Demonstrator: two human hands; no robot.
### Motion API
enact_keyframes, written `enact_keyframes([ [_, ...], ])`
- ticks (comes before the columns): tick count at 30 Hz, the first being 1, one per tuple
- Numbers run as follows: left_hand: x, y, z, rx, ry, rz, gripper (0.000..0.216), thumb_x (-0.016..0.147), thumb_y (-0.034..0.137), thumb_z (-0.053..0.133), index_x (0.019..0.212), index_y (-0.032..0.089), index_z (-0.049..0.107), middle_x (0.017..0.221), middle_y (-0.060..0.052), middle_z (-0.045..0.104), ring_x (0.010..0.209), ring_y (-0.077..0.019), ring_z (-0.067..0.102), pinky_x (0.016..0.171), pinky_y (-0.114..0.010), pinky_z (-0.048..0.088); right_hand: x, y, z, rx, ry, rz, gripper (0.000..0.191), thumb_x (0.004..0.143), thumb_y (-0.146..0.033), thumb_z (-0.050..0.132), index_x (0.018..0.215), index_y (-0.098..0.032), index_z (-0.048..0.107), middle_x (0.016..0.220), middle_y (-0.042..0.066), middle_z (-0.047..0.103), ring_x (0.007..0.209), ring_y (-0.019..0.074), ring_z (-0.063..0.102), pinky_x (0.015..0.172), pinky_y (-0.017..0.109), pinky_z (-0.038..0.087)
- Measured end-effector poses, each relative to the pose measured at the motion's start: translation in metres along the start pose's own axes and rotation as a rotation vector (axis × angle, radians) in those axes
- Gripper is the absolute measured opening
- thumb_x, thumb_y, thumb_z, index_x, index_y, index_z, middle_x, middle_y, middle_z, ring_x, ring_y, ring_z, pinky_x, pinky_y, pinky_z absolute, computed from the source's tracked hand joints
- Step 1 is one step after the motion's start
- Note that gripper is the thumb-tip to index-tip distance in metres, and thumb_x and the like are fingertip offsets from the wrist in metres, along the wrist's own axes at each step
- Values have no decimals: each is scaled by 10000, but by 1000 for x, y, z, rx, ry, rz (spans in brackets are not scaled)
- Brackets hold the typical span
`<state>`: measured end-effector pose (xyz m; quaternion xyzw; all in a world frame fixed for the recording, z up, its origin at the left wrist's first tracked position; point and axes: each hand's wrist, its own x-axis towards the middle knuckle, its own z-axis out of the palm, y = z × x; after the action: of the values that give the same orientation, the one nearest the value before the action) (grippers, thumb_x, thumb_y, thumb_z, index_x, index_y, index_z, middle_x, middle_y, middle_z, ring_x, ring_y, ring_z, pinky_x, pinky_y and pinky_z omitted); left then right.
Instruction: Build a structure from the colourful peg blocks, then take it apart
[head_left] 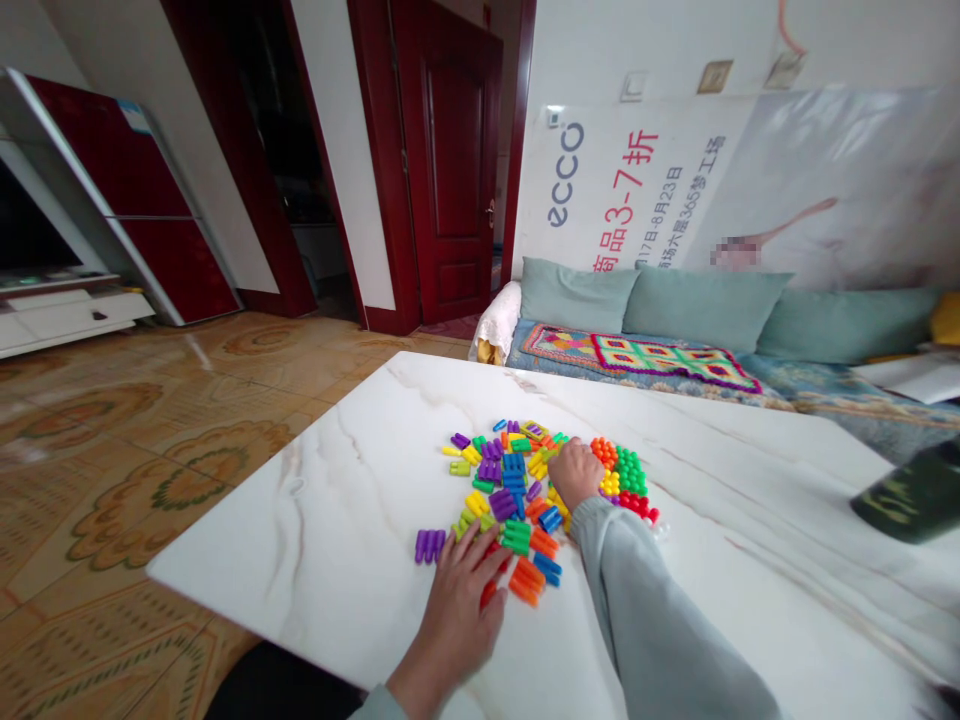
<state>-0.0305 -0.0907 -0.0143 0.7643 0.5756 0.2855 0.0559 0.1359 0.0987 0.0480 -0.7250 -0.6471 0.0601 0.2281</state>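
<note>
A heap of small coloured plastic blocks [517,480] lies on a white marble table [352,500]. My left hand [457,600] rests flat on the table at the heap's near edge, fingers stretched out over red and orange pieces. My right hand [574,472] reaches into the middle of the heap, its fingers curled down among the yellow and blue pieces; what it holds is hidden. A joined panel of orange, green, yellow and red round studs [626,480] lies just right of that hand. A purple block [430,545] sits apart at the left.
A dark green object [911,495] sits on the table's right edge. Behind the table stands a sofa with teal cushions [705,305] and a colourful mat [645,358]. Patterned floor tiles [150,440] lie to the left, with red doors [450,160] beyond.
</note>
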Motion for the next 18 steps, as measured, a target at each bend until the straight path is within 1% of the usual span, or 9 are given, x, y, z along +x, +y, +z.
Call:
enact_keyframes([
  [2,0,1,-1,-9,-7,-6,506,856,163,552,1339,309,590,1513,-24,486,1417,-336,390,1152,-646,305,-16,3,-7,69,9,-19,360,887,-239,499,1174,-58,618,1081,210,684,1050,310,660,847,402,516],
  [4,0,1,0,-21,-17,2,488,866,174,554,1336,300,592,1510,-37,490,1418,-341,387,1153,-658,294,-41,9,-7,233,-15,-48,390,931,-350,446,1212,-132,607,1045,114,709,951,230,690,772,321,544],
  [6,0,0,0,-41,-7,11,466,876,196,561,1331,289,597,1499,-62,502,1412,-345,397,1145,-665,301,-71,17,0,813,-91,7,428,932,-444,417,1136,-141,640,913,78,713,818,221,692,654,312,557],
  [7,0,0,0,-60,17,11,450,882,210,564,1326,278,601,1489,-78,510,1403,-344,411,1144,-665,303,-87,22,4,1032,-151,46,445,911,-511,450,1058,-149,661,848,64,702,765,224,682,608,318,557],
  [9,3,0,-1,-124,103,-10,421,900,231,559,1317,250,605,1457,-109,536,1377,-328,448,1156,-649,295,-112,29,13,1296,-252,97,436,863,-577,549,947,-168,676,759,37,677,668,201,652,568,312,543],
  [11,11,1,-2,-250,203,-52,407,916,243,547,1320,229,600,1407,-125,571,1336,-295,493,1159,-596,324,-128,34,20,1409,-311,94,413,821,-575,644,934,-179,684,695,9,654,600,168,618,555,290,521],
  [13,24,4,-1,-476,245,-116,423,923,274,553,1341,217,579,1329,-133,618,1237,-262,572,1093,-511,436,-135,37,24,1448,-320,67,414,801,-549,698,996,-184,681,651,-13,640,554,141,589,537,262,491],
  [15,38,7,3,-788,187,-215,498,907,335,599,1382,195,541,1236,-143,659,1052,-231,661,927,-412,553,-136,38,26,1451,-308,49,439,793,-534,721,1047,-182,664,622,-25,634,507,120,555,494,233,449],
  [18,57,13,12,-1091,42,-355,548,822,404,713,1293,144,610,1028,-119,711,784,-185,682,686,-299,571,-135,36,27,1400,-289,27,448,784,-539,727,1029,-170,661,582,-37,613,452,103,503,435,210,387],
])
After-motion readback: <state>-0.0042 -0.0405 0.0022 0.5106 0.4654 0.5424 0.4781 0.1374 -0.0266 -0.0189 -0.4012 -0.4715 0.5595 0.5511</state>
